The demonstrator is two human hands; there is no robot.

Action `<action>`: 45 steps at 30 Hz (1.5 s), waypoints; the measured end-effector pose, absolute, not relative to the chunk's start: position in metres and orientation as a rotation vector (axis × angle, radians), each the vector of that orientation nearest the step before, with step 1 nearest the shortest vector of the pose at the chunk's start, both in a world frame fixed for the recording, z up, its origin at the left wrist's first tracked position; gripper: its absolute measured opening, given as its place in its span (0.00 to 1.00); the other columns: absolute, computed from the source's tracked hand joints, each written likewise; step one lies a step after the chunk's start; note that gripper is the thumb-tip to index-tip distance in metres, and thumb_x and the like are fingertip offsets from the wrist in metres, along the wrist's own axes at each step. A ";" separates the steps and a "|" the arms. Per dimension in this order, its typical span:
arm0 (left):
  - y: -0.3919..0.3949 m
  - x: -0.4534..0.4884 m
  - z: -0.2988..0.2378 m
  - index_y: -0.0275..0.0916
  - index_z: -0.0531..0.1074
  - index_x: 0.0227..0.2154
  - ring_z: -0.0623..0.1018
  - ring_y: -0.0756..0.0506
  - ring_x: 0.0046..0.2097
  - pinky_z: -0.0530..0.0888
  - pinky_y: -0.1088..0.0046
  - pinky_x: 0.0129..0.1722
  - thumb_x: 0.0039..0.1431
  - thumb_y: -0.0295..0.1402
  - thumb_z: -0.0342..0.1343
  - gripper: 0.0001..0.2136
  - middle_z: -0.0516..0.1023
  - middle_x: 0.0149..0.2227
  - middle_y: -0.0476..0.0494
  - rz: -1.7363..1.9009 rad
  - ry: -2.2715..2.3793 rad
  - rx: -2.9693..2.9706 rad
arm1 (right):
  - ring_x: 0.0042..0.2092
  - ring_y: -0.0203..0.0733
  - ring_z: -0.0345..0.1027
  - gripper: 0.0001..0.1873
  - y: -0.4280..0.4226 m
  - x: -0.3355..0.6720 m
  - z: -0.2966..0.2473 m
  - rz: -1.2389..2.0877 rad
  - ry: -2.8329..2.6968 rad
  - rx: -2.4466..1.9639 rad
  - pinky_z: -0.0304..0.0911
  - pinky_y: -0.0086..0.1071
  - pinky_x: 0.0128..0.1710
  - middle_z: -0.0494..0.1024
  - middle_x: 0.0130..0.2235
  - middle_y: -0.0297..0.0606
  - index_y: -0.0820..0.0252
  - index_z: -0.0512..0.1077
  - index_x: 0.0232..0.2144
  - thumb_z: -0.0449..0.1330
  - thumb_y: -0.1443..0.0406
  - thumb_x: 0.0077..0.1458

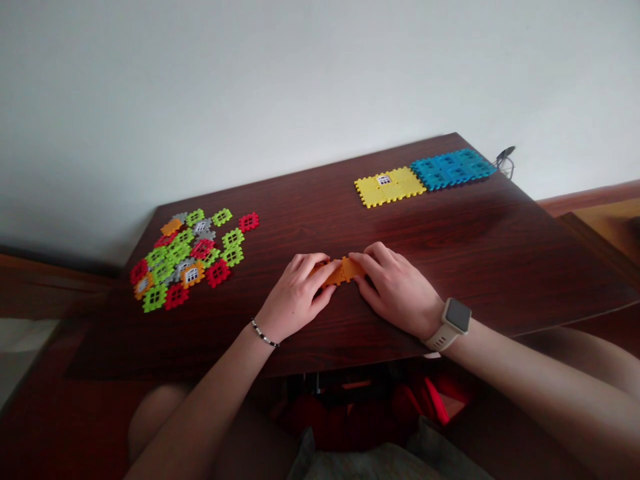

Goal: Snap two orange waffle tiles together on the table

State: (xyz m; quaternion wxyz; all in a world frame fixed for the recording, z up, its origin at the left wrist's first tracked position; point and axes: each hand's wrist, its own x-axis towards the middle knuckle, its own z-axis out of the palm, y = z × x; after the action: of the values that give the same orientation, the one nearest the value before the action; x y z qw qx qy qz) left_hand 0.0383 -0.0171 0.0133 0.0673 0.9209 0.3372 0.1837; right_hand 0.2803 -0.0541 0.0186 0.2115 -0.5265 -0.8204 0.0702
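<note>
Orange interlocking puzzle tiles [345, 270] lie on the dark wooden table between my two hands, their notched edges meeting in the middle. Wearing a beaded bracelet, my left hand [301, 287] has its fingers closed around the left end. From the other side my right hand [395, 285], with a watch on the wrist, pinches the right end between thumb and fingers. My fingers cover both outer ends, so the full shape of the tiles is hidden.
A pile of loose green, red, grey and orange tiles [180, 253] spreads over the table's left side. Toward the back right, a joined yellow panel [400, 190] touches a blue panel [453, 170]. A thin dark object [506, 159] stands by the right edge. The wall [300, 87] rises behind.
</note>
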 end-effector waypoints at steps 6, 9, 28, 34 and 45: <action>-0.017 0.038 0.014 0.41 0.69 0.65 0.73 0.36 0.59 0.76 0.49 0.62 0.72 0.29 0.57 0.20 0.73 0.59 0.36 0.542 1.019 2.776 | 0.48 0.53 0.73 0.18 -0.054 0.280 0.018 0.196 -2.276 -1.464 0.73 0.48 0.50 0.74 0.50 0.50 0.65 0.71 0.60 0.55 0.65 0.71; -0.017 0.038 0.014 0.40 0.69 0.65 0.73 0.36 0.59 0.76 0.48 0.62 0.72 0.29 0.57 0.20 0.73 0.59 0.36 0.543 1.018 2.778 | 0.48 0.53 0.73 0.19 -0.054 0.280 0.019 0.196 -2.279 -1.464 0.73 0.48 0.50 0.74 0.50 0.49 0.65 0.72 0.60 0.56 0.65 0.71; -0.018 0.038 0.014 0.40 0.69 0.65 0.73 0.36 0.59 0.77 0.48 0.61 0.73 0.29 0.57 0.20 0.73 0.59 0.36 0.545 1.012 2.797 | 0.47 0.53 0.72 0.18 -0.055 0.280 0.017 0.164 -2.278 -1.455 0.72 0.47 0.50 0.74 0.50 0.49 0.65 0.71 0.60 0.55 0.65 0.71; -0.018 0.038 0.015 0.40 0.68 0.65 0.73 0.36 0.58 0.77 0.48 0.61 0.73 0.29 0.57 0.20 0.73 0.59 0.36 0.548 1.008 2.796 | 0.47 0.52 0.72 0.18 -0.054 0.280 0.018 0.187 -2.278 -1.459 0.72 0.47 0.50 0.74 0.49 0.49 0.65 0.72 0.59 0.55 0.65 0.71; -0.018 0.039 0.015 0.41 0.68 0.65 0.73 0.36 0.59 0.77 0.49 0.62 0.73 0.29 0.57 0.20 0.73 0.59 0.36 0.545 1.011 2.785 | 0.47 0.53 0.72 0.18 -0.055 0.280 0.018 0.185 -2.281 -1.464 0.72 0.47 0.51 0.74 0.50 0.48 0.65 0.72 0.59 0.56 0.65 0.71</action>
State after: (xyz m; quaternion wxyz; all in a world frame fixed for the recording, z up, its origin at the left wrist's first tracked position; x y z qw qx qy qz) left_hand 0.0392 -0.0175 0.0152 0.0647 0.9225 0.3349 0.1805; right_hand 0.2799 -0.0549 0.0184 0.2107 -0.5267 -0.8208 0.0666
